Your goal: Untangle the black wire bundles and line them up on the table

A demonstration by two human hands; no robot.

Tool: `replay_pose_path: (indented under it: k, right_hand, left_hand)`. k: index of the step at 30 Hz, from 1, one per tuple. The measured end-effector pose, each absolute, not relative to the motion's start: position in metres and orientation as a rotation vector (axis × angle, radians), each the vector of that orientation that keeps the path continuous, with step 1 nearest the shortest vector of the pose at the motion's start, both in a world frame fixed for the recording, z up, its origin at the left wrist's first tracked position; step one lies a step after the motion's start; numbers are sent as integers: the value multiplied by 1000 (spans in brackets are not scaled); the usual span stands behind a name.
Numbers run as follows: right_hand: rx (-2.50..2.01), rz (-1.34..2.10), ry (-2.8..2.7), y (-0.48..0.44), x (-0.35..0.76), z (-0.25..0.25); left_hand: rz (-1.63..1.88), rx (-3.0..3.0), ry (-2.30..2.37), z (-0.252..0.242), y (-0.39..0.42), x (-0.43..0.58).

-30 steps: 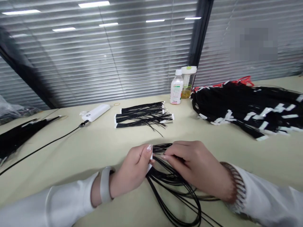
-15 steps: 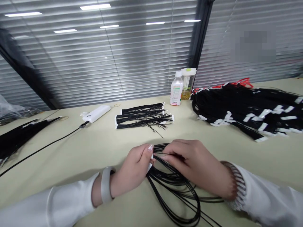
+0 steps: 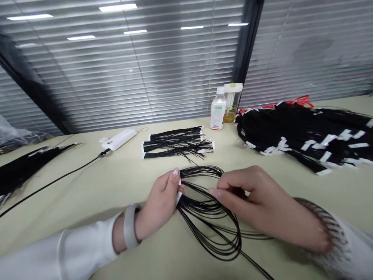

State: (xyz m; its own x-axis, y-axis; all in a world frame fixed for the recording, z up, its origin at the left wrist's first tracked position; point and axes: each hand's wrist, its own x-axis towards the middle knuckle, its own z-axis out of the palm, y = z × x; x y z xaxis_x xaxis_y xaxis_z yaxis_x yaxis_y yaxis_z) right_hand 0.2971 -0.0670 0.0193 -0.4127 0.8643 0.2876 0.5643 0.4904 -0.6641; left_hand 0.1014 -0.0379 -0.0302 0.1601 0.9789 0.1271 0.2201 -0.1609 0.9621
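Note:
My left hand (image 3: 164, 196) is closed around the white connector (image 3: 178, 197) of a looped bundle of thin black wires (image 3: 214, 249). Its thumb lies on top and partly hides the connector. Wires fan out rightward from it in several loops above the table. To the right, my right hand (image 3: 247, 194) is curled in a pinch at the upper wires, thumb and index finger close together. Its other fingers are tucked under, so the exact wires in its grip are partly hidden.
Behind the hands lie several short black wire bundles (image 3: 177, 144) with white ends. A large heap of black wire harnesses (image 3: 291, 128) is at right, more black wires (image 3: 26, 167) at left. A white device (image 3: 121, 139) with a cord, a bottle (image 3: 218, 111) and a cup (image 3: 233, 101) stand farther back.
My right hand has moved right, away from the connector, and the upper wires now arch between the hands. My left hand has shifted slightly left and up with the connector.

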Motion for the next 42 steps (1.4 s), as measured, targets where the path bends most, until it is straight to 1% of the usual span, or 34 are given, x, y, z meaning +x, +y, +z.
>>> replay_pose_path:
  k: [3, 6, 8, 15, 20, 31, 36, 40, 42]
  right_hand:
    - [-1158, 864, -2039, -62, 308, 25]
    - [-1129, 1117, -2186, -56, 316, 25]
    - [-1132, 1167, -2318, -55, 315, 21]
    - [-1089, 930, -2394, -62, 287, 1]
    - [-1079, 719, -2456, -65, 281, -3]
    - [-1194, 691, -2369, -66, 284, 2]
    - [-1193, 397, -2415, -65, 290, 1]
    - [-1202, 260, -2440, -65, 293, 1]
    - [-1190, 131, -2461, -66, 293, 2]
  left_hand:
    - [1138, 1416, 1192, -36, -35, 100]
    - [1194, 1307, 1193, -41, -32, 99]
    - [1208, 1282, 1193, -42, -32, 99]
    - [1194, 1350, 1227, -37, -33, 101]
    - [1219, 1467, 1238, -32, -35, 102]
    - [1137, 1586, 1260, -27, -37, 101]
    - [1121, 1569, 1255, -28, -37, 101]
    - [1113, 1547, 1233, -31, -35, 101]
    - [1104, 1548, 1238, -32, -35, 101]
